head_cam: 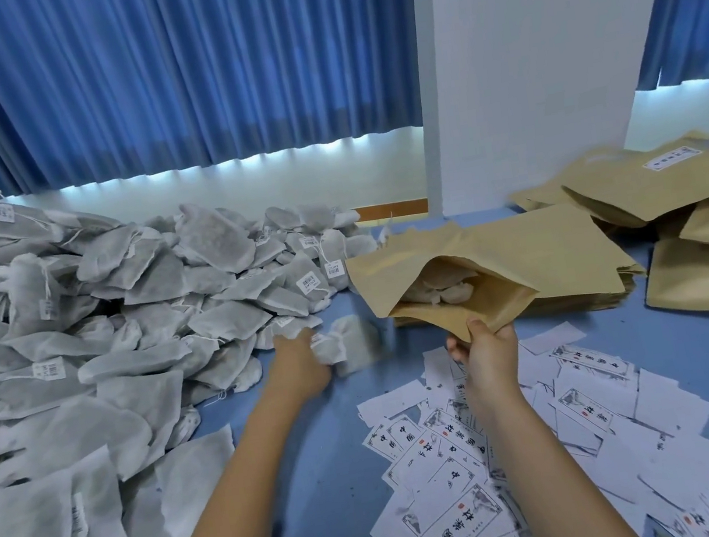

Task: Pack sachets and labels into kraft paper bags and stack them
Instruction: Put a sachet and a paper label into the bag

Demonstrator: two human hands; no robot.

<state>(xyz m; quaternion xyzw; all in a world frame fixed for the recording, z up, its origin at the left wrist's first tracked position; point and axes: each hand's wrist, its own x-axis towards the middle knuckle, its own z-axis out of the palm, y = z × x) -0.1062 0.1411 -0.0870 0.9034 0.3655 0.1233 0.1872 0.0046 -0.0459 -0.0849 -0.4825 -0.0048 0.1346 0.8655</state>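
The kraft paper bag [501, 246] is held just above the blue table [329, 479], right of centre, lying nearly flat with its open mouth turned toward the person and a little to the left. The right hand [486, 349] pinches the lower lip of that mouth, thumb on the inside face and fingers curled beneath, so the grip sits at the bag's near edge and the rest of the bag reaches away from the hand. A few white packed sachets [438, 290] show inside the opening. Just left of the mouth, the left hand [300, 363] has its fingers closed round a loose sachet [347, 338], which is blurred and sticks out to the right of the hand, near the bag's mouth but apart from it. Under and behind the held bag lies a pile of flat kraft bags [587, 298]. Further right, fuller kraft bags [676, 183] lie overlapping, one with a white sticker on its face. Printed paper labels [451, 525] are scattered on the table below the right forearm. A large heap of grey sachets [118, 303] with strings and small tags covers the table's left side. Behind hang blue curtains [175, 65] on either side of a white pillar [519, 59].
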